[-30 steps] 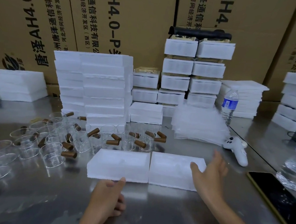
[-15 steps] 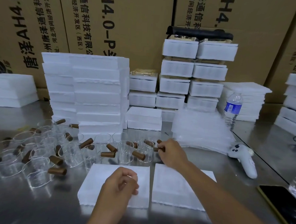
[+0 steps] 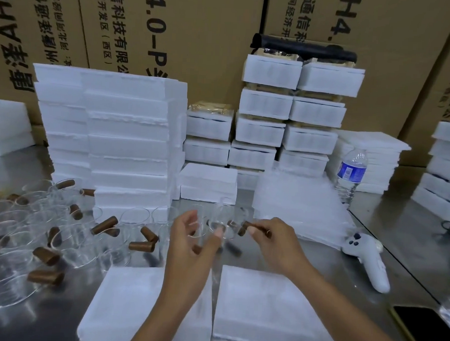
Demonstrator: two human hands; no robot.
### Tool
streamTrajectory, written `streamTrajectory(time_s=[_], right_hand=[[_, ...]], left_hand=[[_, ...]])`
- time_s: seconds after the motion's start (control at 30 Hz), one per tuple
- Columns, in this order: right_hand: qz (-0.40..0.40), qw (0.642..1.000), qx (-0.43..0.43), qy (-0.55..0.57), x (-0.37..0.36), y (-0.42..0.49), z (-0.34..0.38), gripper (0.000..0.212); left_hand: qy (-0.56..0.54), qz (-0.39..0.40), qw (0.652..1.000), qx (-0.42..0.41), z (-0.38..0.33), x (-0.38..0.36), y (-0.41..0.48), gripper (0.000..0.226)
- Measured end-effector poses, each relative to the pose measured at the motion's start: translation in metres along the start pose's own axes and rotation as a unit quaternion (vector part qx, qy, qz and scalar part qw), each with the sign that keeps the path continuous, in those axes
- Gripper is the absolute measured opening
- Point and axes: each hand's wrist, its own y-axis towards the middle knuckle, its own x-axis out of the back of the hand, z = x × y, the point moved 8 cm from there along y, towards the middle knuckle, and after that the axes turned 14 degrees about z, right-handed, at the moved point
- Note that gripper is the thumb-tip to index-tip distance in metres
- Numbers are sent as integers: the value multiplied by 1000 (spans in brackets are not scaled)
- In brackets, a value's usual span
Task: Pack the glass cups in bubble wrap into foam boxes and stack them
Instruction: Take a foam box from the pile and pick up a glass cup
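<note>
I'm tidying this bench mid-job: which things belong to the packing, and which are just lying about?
Packing: glass cups, bubble wrap sheets, front foam boxes, stacked foam boxes.
Lying about: water bottle, white controller, phone, black roll.
</note>
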Motion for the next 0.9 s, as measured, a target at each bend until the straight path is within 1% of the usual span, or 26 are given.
streamTrajectory(time_s=[0.07, 0.1, 0.17, 0.23, 0.3, 0.4, 0.43, 0.5, 0.57, 0.6, 0.63, 0.7, 0.77, 0.83, 0.87, 0.9], right_hand=[[20, 998, 43, 50, 11, -8, 9, 17], [46, 994, 68, 76, 14, -13, 15, 17], [101, 981, 105, 127, 15, -21, 24, 21], [119, 974, 118, 156, 15, -24, 26, 20], [117, 971, 125, 169, 15, -23, 25, 15], [106, 967, 140, 182, 22, -14, 23, 16], [83, 969, 136, 190, 29, -8, 19, 16], [10, 975, 101, 196, 50, 12, -1, 12], [-54, 986, 40, 150, 66, 35, -28, 7], [-73, 990, 8, 120, 70, 45, -41, 7], [-85, 992, -16, 93, 73, 54, -52, 12], [-85, 994, -65, 17, 74, 69, -71, 27], [-60, 986, -119, -103, 70, 81, -83, 41], [-31, 973, -150, -172, 63, 90, -90, 46], [-27, 970, -156, -183, 59, 93, -91, 46], [-37, 970, -155, -185, 57, 94, -91, 43]], left_hand=[[-44, 24, 999, 12, 5, -4, 2, 61], [-70, 38, 997, 15, 6, -6, 3, 65], [-116, 79, 990, 18, 7, -13, 4, 67], [-169, 128, 977, 14, 6, -22, 4, 59], [-230, 140, 963, 17, 5, -26, 4, 58], [-304, 126, 944, 25, 6, -27, 2, 68], [-324, 114, 939, 26, 8, -25, 1, 70], [-357, 83, 930, 28, 13, -18, 1, 73], [-367, 74, 927, 29, 20, -16, 2, 73], [-369, 72, 926, 32, 22, -17, 0, 72], [-372, 70, 925, 35, 24, -18, 0, 69], [-370, 72, 925, 43, 25, -22, 2, 57], [-364, 79, 927, 43, 25, -27, 3, 49], [-376, 88, 922, 37, 21, -30, 5, 67], [-384, 91, 918, 34, 20, -31, 6, 82], [-391, 91, 915, 36, 19, -31, 6, 93]])
